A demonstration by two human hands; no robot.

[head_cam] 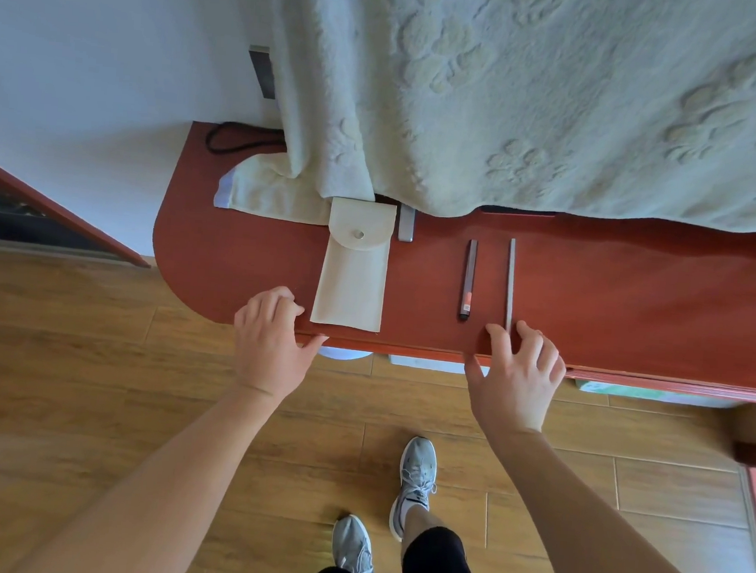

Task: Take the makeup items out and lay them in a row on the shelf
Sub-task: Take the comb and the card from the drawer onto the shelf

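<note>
Red-brown shelf (637,297) over wood floor (90,354). Makeup pencil (468,280) and thin grey stick (510,283) lie parallel, long axes near-far. My right hand (516,378): fingers splayed, holding nothing. My left hand (267,345): fingers curled beside pouch (352,279), grip unclear.

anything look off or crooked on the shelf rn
Nothing is spilled or damaged. The dark pen and grey stick lie parallel in a neat row. The pouch sits slightly askew, and the blanket drapes over the back of the shelf, half covering a silver item.
</note>
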